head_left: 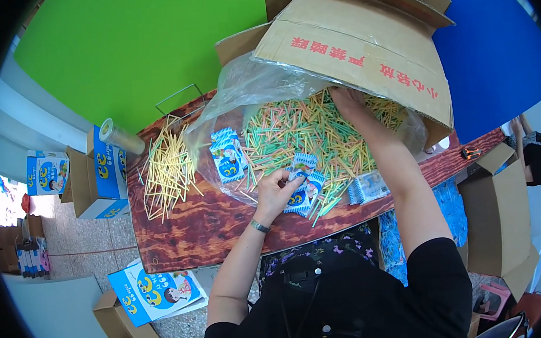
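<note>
Blue packets (296, 200) sit near the table's edge (182, 260) — left hand (275, 194) touching.

The light is bright, blown out at far left. Clear plastic (263, 77) glints; fisheye curvature bends outer edges.

A glossy red-brown wood-grain desk (181, 249) carries a broad heap of multicoloured sticks (305, 125) with a clear plastic bag (247, 78) around it. Behind the heap is a large cardboard box (349, 42). Left of the heap lie blue-and-white packets (227, 159), then, farther left, loose pale-yellow sticks (172, 170); more small packets (315, 183) lie at the heap's near edge.
</note>
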`<state>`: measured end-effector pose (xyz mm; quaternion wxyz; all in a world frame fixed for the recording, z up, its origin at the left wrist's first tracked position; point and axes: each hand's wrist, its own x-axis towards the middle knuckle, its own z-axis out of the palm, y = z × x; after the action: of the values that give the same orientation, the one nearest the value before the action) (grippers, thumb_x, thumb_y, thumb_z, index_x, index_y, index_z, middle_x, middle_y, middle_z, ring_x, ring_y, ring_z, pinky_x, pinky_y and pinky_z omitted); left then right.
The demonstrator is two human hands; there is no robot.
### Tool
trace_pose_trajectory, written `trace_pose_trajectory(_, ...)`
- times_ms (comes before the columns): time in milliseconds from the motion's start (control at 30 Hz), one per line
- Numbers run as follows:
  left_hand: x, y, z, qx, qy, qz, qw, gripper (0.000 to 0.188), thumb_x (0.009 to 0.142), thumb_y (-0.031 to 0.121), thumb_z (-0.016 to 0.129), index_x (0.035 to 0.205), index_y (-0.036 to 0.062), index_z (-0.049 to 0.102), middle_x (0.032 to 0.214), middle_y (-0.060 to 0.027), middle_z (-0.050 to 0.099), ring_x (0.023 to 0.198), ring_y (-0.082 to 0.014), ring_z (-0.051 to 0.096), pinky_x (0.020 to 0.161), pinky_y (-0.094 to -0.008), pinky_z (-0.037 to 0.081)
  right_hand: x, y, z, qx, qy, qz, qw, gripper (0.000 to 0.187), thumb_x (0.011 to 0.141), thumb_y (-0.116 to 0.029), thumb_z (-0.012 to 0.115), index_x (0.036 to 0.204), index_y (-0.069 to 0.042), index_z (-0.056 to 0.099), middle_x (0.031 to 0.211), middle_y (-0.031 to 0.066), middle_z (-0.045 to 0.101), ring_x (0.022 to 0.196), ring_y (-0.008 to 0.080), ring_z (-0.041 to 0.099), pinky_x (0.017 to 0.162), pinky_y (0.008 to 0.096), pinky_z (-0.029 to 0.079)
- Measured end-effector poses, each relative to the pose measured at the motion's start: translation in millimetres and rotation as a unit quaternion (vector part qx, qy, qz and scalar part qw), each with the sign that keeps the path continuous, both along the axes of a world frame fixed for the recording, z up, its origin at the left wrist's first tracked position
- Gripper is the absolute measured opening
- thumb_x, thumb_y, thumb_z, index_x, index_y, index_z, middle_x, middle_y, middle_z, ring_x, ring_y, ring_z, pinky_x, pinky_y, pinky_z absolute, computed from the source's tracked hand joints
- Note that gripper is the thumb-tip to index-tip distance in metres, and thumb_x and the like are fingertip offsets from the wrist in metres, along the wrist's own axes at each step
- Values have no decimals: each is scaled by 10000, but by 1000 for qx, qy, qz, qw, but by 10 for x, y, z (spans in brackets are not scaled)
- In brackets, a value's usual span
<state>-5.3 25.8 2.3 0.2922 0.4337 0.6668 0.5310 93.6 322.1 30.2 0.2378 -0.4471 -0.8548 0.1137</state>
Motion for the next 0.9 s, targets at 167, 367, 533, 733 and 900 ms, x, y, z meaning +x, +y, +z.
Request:
trace_pose_trajectory(167,40,22,-24,1,38,2,999,208,805,201,780,801,26,668,686,25,613,607,-35,512,524,-220,400,29,111,-59,-44,-127,16,991,503,942,-388,422,1314,-64,519,1393,211,472,1323,361,394,1103,477,301)
trace_pose_trajectory(367,73,13,-166,12,30,-4,999,200,813,207,770,811,34,670,695,24,619,612,-32,508,546,-222,405,188,4,55,-6,-104,-1,995,408,923,-320,482,1222,-58,576,1331,211,523,1254,359,462,1050,464,362)
trace_pose_trajectory(533,97,22,-163,28,27,7,999,211,792,214,772,805,28,671,711,-40,628,617,-115,568,565,-275,447,362,-59,252,123,-192,206,952,258,919,-227,567,1108,-53,594,1157,171,624,1078,368,581,906,464,458)
trace_pose_trajectory(733,57,21,-155,21,80,13,997,194,817,203,760,836,26,684,732,-24,664,653,-73,592,573,-245,461,537,-270,565,-152,-46,231,960,248,988,-287,519,1104,-69,535,953,83,665,858,233,632,749,378,493)
trace_pose_trajectory(900,66,48,-181,56,71,24,996,173,807,177,759,851,25,689,728,-27,661,628,-81,594,565,-252,463,759,-521,445,-598,121,187,770,240,1003,-293,516,1113,-80,510,798,21,571,747,121,563,612,278,446)
